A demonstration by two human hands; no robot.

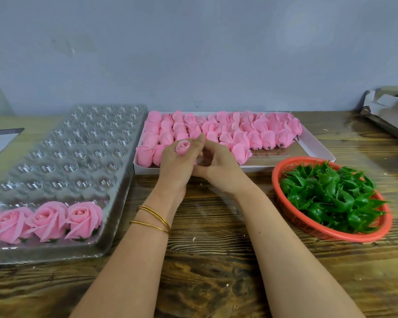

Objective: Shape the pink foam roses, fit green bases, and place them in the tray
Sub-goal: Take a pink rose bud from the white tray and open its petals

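Pink foam rose [182, 146]: one bud, held up above the wooden table [216, 260], in front of the white box.
Left hand [177, 164]: fingers curled closed around the bud's lower part; two gold bangles [153, 218] on the wrist.
Right hand [218, 166]: fingers bent, pressed against the left hand at the bud's base; what it grips cannot be told.
White box [317, 150]: behind the hands, rows of unshaped pink roses [228, 131].
Clear tray [78, 157]: at left, many hollow cells; four finished roses [48, 220] with green bases in the near row.
Red basket [331, 232]: at right, heaped with green bases [331, 193].
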